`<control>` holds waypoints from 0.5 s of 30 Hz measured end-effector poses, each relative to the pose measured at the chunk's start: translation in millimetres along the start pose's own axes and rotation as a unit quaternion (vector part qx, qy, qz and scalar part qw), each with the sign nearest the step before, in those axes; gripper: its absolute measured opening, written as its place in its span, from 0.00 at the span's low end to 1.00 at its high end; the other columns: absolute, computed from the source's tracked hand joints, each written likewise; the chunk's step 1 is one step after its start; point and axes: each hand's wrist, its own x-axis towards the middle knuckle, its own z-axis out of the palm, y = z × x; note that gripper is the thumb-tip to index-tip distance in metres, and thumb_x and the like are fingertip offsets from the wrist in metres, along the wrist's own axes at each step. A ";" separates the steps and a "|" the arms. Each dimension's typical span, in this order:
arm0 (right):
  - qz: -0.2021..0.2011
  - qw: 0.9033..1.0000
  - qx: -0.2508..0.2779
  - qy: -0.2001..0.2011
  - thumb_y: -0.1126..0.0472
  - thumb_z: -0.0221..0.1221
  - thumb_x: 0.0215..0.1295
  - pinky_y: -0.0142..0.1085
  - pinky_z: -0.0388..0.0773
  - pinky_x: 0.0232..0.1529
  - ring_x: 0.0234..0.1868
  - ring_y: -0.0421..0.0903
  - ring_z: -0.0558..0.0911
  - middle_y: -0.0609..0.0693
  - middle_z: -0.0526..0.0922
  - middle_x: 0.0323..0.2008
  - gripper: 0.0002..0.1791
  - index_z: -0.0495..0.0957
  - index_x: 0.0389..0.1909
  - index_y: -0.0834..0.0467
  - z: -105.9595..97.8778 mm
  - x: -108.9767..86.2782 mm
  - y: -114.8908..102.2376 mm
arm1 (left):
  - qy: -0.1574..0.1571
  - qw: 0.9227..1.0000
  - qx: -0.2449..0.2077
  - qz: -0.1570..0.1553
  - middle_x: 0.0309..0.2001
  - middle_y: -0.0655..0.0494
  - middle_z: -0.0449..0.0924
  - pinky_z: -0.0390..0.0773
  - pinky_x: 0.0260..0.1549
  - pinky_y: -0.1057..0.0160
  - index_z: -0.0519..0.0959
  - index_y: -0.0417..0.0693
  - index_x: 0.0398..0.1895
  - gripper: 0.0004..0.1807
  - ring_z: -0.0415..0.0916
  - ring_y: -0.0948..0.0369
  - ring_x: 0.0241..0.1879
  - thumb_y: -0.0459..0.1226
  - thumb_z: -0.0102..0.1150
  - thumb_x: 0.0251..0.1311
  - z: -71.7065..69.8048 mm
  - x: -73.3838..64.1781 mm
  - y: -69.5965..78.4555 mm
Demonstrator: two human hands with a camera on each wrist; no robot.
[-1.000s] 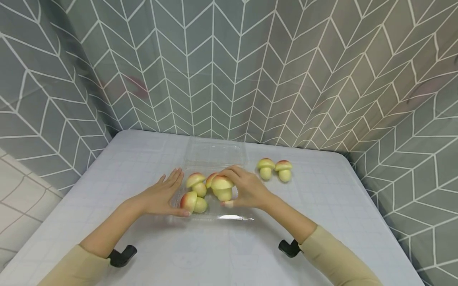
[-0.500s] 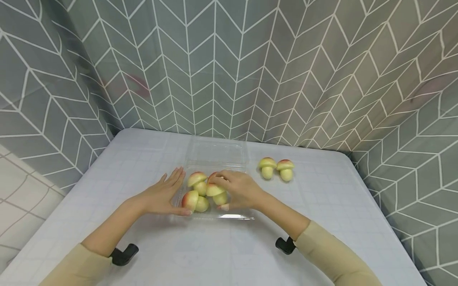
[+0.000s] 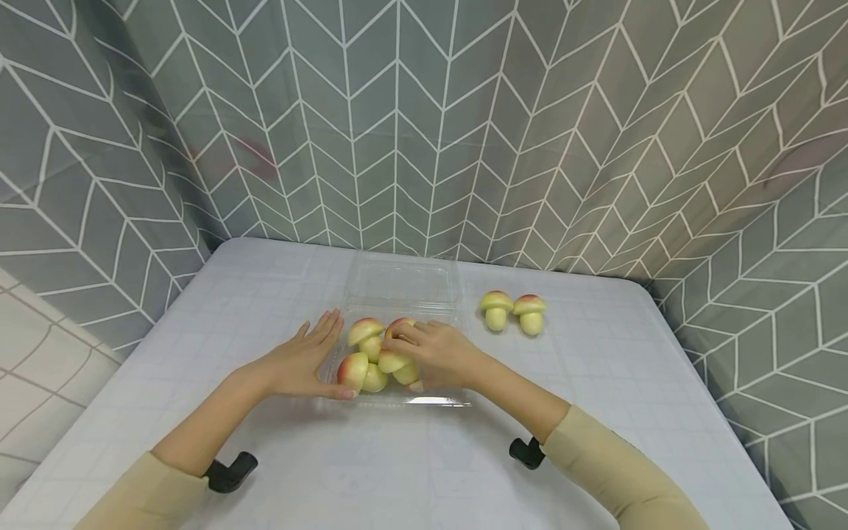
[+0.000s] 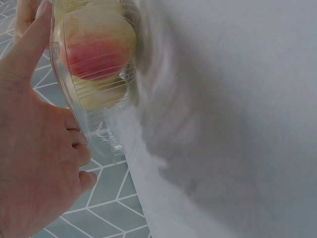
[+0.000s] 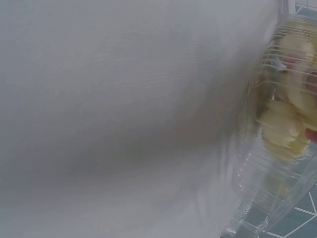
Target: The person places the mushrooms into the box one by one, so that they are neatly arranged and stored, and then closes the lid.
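Inside clear container [image 3: 440, 400], gripped mushroom [image 3: 394, 362] sat farther left than second ago, tilted close beside other mushrooms [image 3: 353, 370]; right hand [image 3: 445, 358] held it, fingers curled. Left hand [image 3: 298, 366], fingers straight, stayed against container's left rim.

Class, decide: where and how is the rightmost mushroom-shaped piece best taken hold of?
Probably by the stem, from the near side: it is narrower than the cap and shows plainly from there, with a gap beside it, while the cap nearly meets the neighbouring piece.
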 end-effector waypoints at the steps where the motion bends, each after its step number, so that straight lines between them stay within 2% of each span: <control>1: -0.001 1.000 -0.003 -0.002 0.43 0.72 0.38 0.33 0.77 0.39 0.47 0.41 0.76 0.47 0.76 0.52 0.38 0.75 0.54 0.51 0.0 -0.5 0.1 | 0.000 1.000 0.000 0.000 0.74 0.32 0.36 0.42 0.67 0.37 0.43 0.26 0.72 0.69 0.34 0.41 0.73 0.72 0.56 0.47 0.1 0.0 -0.1; 7: 0.000 1.000 -0.009 -0.028 0.40 0.70 0.41 0.33 0.78 0.40 0.42 0.41 0.78 0.43 0.74 0.54 0.40 0.74 0.58 0.49 -1.0 -4.8 -0.1 | -0.001 1.000 -0.001 0.001 0.74 0.32 0.36 0.42 0.67 0.37 0.43 0.26 0.72 0.69 0.34 0.41 0.74 0.72 0.55 0.47 0.8 0.0 -0.9; 10: -0.004 0.999 -0.001 -0.036 0.38 0.70 0.42 0.34 0.78 0.43 0.45 0.41 0.79 0.42 0.76 0.55 0.41 0.74 0.59 0.50 -1.6 -7.3 0.2 | 0.000 1.000 0.001 0.002 0.74 0.32 0.36 0.42 0.67 0.37 0.43 0.26 0.72 0.69 0.34 0.41 0.73 0.73 0.55 0.47 0.9 -0.1 -0.8; 15: -0.008 0.999 0.010 -0.041 0.38 0.71 0.44 0.34 0.78 0.42 0.52 0.40 0.78 0.42 0.78 0.55 0.41 0.74 0.61 0.48 -1.2 -10.7 1.7 | 0.003 1.000 0.003 0.003 0.74 0.32 0.37 0.43 0.67 0.36 0.43 0.26 0.72 0.69 0.35 0.41 0.73 0.72 0.56 0.46 0.6 -0.3 -0.4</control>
